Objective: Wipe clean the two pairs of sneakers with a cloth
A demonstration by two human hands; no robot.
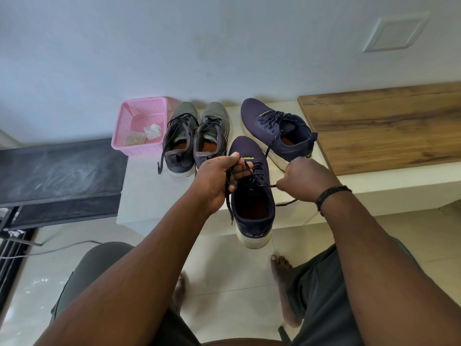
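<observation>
Four sneakers sit on the white ledge (389,188). The near navy sneaker (252,193) lies with its long axis running away from the person, toe toward the wall and heel overhanging the ledge's front edge. The left hand (219,181) grips one lace end (229,193), and the right hand (303,182) pinches the other, pulled sideways. The second navy sneaker (277,132) angles toe-left behind it; the grey pair (195,138) points toward the wall beside a pink basket (139,113) holding crumpled cloths (152,131).
</observation>
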